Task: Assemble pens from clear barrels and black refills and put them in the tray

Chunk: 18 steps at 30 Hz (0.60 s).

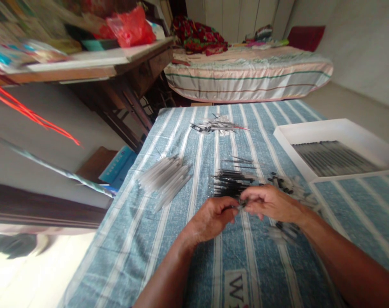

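My left hand (212, 217) and my right hand (271, 202) meet over the striped cloth, fingertips pinched around something small and dark that blur hides. Just behind them lies a pile of thin black sticks (229, 183). A bundle of pale, translucent tubes (165, 179) rests to the left. Small black and clear pieces (281, 183) are scattered beside and beyond my right hand, with more (286, 231) below it. At the right, a white box (325, 128) holds a row of dark, slim pens or tubes (335, 158).
Farther back on the striped cloth (168, 128) is a loose heap of thin parts (220, 125). A wooden desk (117, 70) with a red plastic bag (132, 28) stands at the upper left. Beyond the table is a bed (252, 77); a blue box (117, 166) sits beside the table.
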### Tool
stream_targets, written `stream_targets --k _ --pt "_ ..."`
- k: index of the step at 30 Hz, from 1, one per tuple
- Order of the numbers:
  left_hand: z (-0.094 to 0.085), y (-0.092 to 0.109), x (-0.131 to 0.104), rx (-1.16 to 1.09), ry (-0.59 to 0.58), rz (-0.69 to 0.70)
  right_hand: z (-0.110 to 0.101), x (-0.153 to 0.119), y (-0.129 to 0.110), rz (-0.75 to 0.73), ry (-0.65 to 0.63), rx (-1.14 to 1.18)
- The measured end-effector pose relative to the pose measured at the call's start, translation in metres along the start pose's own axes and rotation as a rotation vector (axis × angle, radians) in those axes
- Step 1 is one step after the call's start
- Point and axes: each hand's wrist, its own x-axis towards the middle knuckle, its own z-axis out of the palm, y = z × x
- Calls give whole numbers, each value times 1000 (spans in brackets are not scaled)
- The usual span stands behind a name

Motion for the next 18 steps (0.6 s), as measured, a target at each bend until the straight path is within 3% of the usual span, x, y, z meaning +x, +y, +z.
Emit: stream_targets --k 2,7,18 --pt "0 1 -1 -1 10 -6 1 0 0 -26 10 47" --pt "-1 3 -2 7 9 -4 4 -1 -1 -35 39 -109" --pt "0 1 -2 11 10 8 5 -2 -3 -11 83 -99"
